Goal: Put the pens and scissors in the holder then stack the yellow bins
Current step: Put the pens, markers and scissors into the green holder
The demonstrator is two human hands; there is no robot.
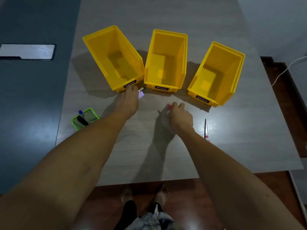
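Three empty yellow bins stand in a row on the grey table: the left bin [114, 58], the middle bin [166, 60] and the right bin [217, 73]. My left hand [128, 102] lies just in front of the left bin, fingers closing on a pale pen [141, 89] whose tip shows by a small purple piece. My right hand [180, 117] is curled around a pink pen [169, 106]. Scissors [205, 128] with a pink handle lie right of that hand. The green holder [85, 118] at the left holds a blue-capped pen and a dark one.
The grey table [232, 146] ends just before my feet; its front edge runs along the bottom. Dark wooden floor lies below and to the right, with a white cable [285, 70] at the far right. A blue surface with a pale panel [27, 51] is on the left.
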